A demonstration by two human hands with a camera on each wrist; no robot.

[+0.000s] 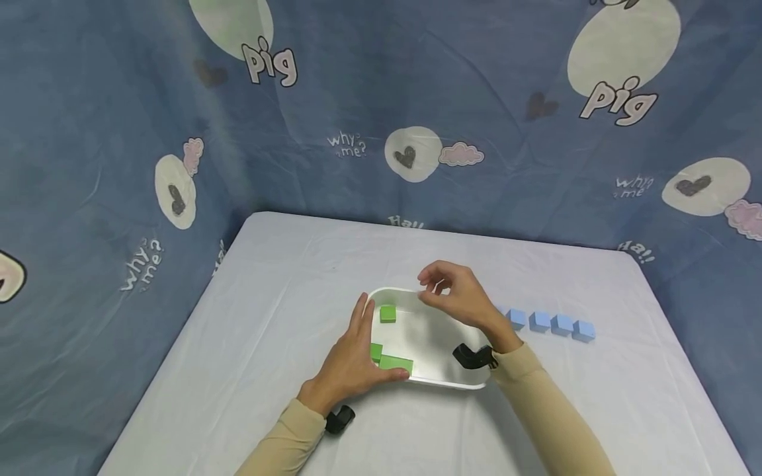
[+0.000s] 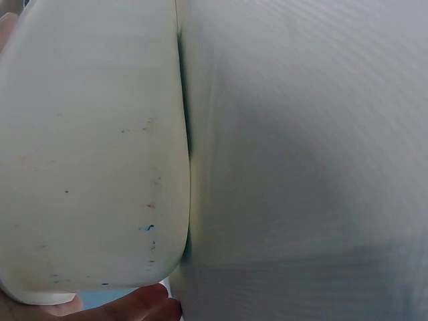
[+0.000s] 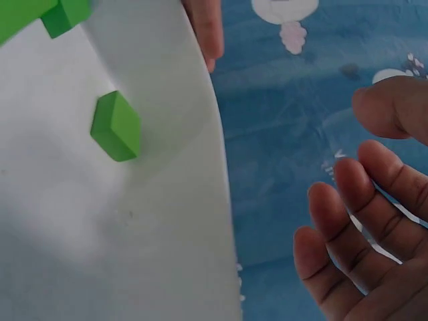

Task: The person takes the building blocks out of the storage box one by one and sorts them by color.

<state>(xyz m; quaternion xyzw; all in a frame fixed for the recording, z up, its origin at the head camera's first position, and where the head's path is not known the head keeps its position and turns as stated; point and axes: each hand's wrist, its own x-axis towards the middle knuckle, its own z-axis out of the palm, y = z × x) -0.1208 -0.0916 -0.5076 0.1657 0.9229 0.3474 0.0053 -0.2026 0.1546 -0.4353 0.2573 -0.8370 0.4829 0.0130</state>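
A white plastic tray (image 1: 443, 382) stands on the table with several green blocks in it. One green block (image 1: 387, 314) sits near its far left corner; others (image 1: 395, 364) lie close together at the near left. My left hand (image 1: 351, 360) grips the tray's left end, thumb at the near rim and fingers along the left side. The left wrist view shows the tray's outer wall (image 2: 93, 167), marked with small coloured specks. Above the far rim my right hand (image 1: 455, 291) hovers with loosely bent fingers. Nothing is between its thumb and fingertips (image 3: 328, 207).
To the right of the tray, several light blue blocks (image 1: 561, 324) stand in a row, partly hidden by the right arm. White cloth (image 1: 268, 317) covers the table. A blue printed curtain (image 1: 333, 185) hangs behind and at both sides.
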